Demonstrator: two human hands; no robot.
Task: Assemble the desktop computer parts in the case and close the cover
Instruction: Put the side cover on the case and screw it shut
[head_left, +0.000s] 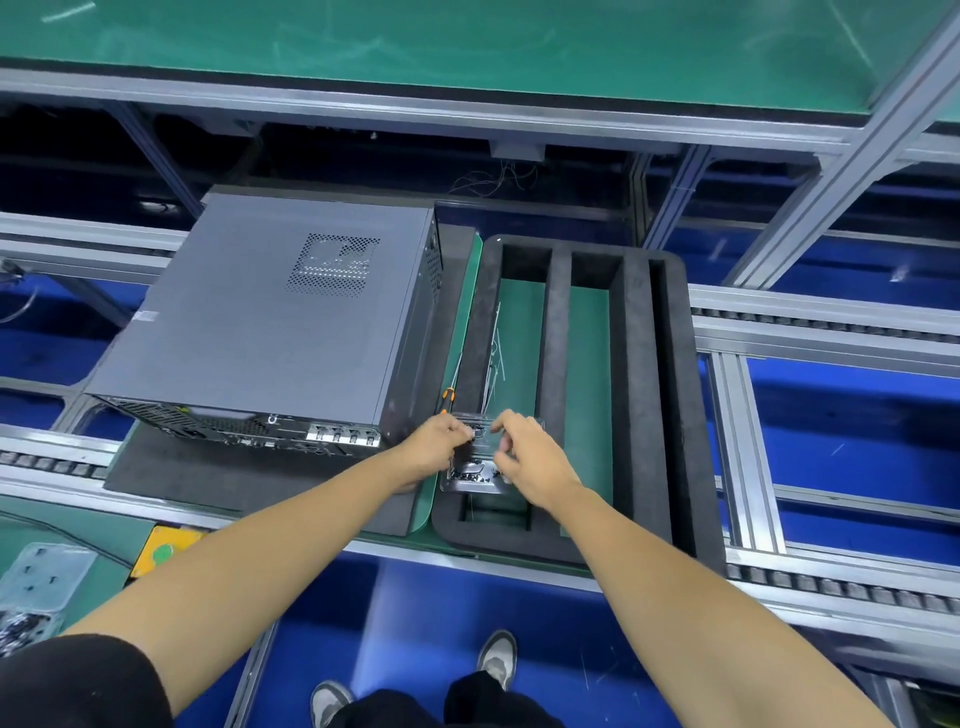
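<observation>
Your left hand (441, 439) and right hand (522, 452) both pinch the small clear plastic screw box (475, 467) at the near end of the black foam tray (639, 364), fingers curled on its lid. The closed grey metal computer case (270, 317) lies just left, long axis running away from you, left hand nearer, cover on.

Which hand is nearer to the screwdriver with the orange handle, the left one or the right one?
The left. The left hand is just below and right of the screwdriver, at the clear screw box. The right hand is farther right, on the box's other side.
</observation>
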